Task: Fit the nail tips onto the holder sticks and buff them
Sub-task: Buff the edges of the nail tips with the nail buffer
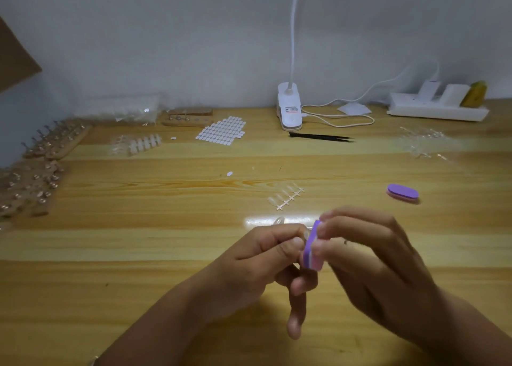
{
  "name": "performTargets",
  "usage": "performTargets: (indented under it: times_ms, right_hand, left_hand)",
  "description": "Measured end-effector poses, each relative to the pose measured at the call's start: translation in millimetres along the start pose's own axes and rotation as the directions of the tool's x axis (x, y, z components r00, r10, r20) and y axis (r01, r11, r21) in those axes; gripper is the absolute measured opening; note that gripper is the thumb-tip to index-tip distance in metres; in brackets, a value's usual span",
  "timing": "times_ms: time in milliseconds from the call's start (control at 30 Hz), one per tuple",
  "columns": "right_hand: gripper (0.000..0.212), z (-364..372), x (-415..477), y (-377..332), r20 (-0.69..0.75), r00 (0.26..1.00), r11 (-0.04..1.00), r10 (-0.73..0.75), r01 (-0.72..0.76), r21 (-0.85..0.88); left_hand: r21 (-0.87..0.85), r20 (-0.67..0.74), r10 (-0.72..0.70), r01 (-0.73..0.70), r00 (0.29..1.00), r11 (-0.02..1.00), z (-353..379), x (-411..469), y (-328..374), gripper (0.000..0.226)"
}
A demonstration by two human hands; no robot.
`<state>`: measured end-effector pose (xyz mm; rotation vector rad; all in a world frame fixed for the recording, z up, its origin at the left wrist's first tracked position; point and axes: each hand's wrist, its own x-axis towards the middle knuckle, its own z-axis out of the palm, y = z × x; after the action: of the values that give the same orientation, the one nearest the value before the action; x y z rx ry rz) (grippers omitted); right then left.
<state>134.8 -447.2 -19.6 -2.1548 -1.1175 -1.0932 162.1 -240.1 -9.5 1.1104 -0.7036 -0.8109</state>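
Several holder sticks (52, 141): upright in wooden bases (65, 148) along left edge of bench (138, 255), well apart from the buffing.
Left hand (266, 257): thumb and forefinger pinching a clear nail tip (306, 236) above front-centre of bench; whether seated on a stick, cannot tell. Keep pinch firm and close under the tip to stop flexing.
Strip of nail tips (286, 196): flat mid-bench, just beyond the hands, none fitted yet.
Buffer block (310, 250): purple face apparently touching the tip. Stroke lightly, following the curve; probably enough merely to dull the shine.
Right hand (368, 255): fingertips curled around the block's edges. Hold square, avoid grazing the opposite thumb.
Spare buffer (402, 193): lying toward right edge, untouched.
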Motion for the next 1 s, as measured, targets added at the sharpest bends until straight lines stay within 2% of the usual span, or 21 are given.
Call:
performTargets:
  times_ms: [100, 200, 267, 367, 433, 500, 600, 667, 733, 800, 900, 1000]
  right_hand:
    - [0.034, -4, -1, 20, 0.057, 0.993, 0.993, 0.104, -0.101, -0.055]
    - [0.025, -7, 3, 22, -0.035, 0.983, 0.983, 0.182, -0.183, -0.029]
    - [0.025, -4, 3, 11, -0.056, 0.986, 0.988, 0.156, -0.155, 0.012]
    - [0.032, -1, 0, 10, 0.077, 0.992, 0.994, 0.103, -0.101, -0.03]
    - [0.03, -3, 1, 21, 0.115, 0.981, 0.986, 0.154, -0.145, -0.084]
    - [0.027, -5, 2, 23, 0.086, 0.977, 0.979, 0.196, -0.191, -0.066]
    - [0.031, 4, -1, 9, 0.108, 0.985, 0.991, 0.134, -0.135, 0.006]
    - [0.037, 7, -2, 10, 0.178, 0.979, 0.995, 0.102, -0.097, -0.035]
    - [0.036, 4, -1, 19, 0.197, 0.967, 0.986, 0.16, -0.146, -0.082]
    - [0.031, 2, 0, 20, 0.166, 0.964, 0.978, 0.209, -0.202, -0.059]
    - [0.03, 8, -2, 8, 0.174, 0.97, 0.985, 0.168, -0.171, -0.001]
    - [0.029, 6, -2, 17, 0.207, 0.958, 0.979, 0.201, -0.19, -0.069]
  left_hand:
    - [0.026, -0.015, 0.008, -0.007, 1.0, 1.0, 0, -1, 2, 0.022]
    - [0.136, -0.137, 0.073, -0.055, 0.988, 0.989, 2, 2, 1, 0.024]
    - [0.275, -0.253, 0.136, -0.064, 0.958, 0.959, 1, 5, -1, 0.022]
    - [0.415, -0.356, 0.232, -0.069, 0.905, 0.907, 1, 5, -5, 0.019]
    - [0.49, -0.436, 0.282, -0.037, 0.854, 0.871, 0, 4, -8, 0.016]
    - [0.546, -0.487, 0.327, -0.01, 0.81, 0.838, -1, 4, -10, 0.013]
    - [0.62, -0.47, 0.376, -0.004, 0.799, 0.785, -1, 5, -10, 0.011]
    - [0.661, -0.449, 0.399, -0.003, 0.8, 0.75, 0, 6, -10, 0.01]
    - [0.662, -0.464, 0.4, 0.01, 0.79, 0.749, 1, 6, -12, 0.01]
    - [0.654, -0.476, 0.392, 0.018, 0.787, 0.757, 1, 7, -12, 0.01]
    - [0.696, -0.441, 0.422, 0.005, 0.792, 0.718, 2, 6, -11, 0.01]
    - [0.73, -0.446, 0.437, 0.035, 0.781, 0.682, 3, 6, -9, 0.01]
